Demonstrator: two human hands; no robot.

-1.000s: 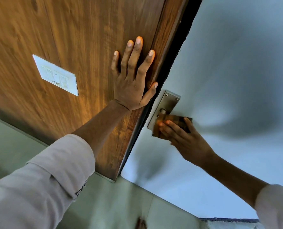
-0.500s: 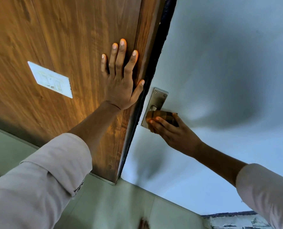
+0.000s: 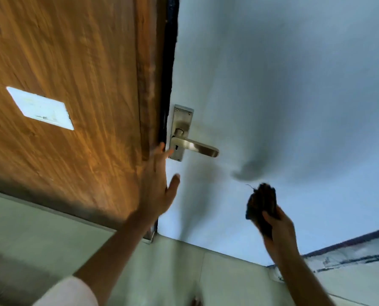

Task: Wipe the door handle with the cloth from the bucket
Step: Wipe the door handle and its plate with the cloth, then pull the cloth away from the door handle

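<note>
A brushed-metal lever door handle (image 3: 194, 147) on its backplate sits bare on the pale blue door (image 3: 283, 89), near the dark door edge. My right hand (image 3: 277, 230) is down and to the right of the handle, well apart from it, gripping a dark brown bunched cloth (image 3: 261, 203). My left hand (image 3: 156, 186) hovers flat with fingers apart at the edge of the wooden panel (image 3: 73, 74), its fingertips just left of the backplate, holding nothing. No bucket is in view.
A white switch plate (image 3: 40, 108) is set in the wooden panel at the left. Pale tiled floor (image 3: 184, 268) runs along the bottom. A dark-trimmed ledge (image 3: 350, 252) shows at the lower right.
My right hand has pulled the cloth off the handle, down and to the right, leaving the lever uncovered. My left hand has slid down off the wooden panel toward the door edge.
</note>
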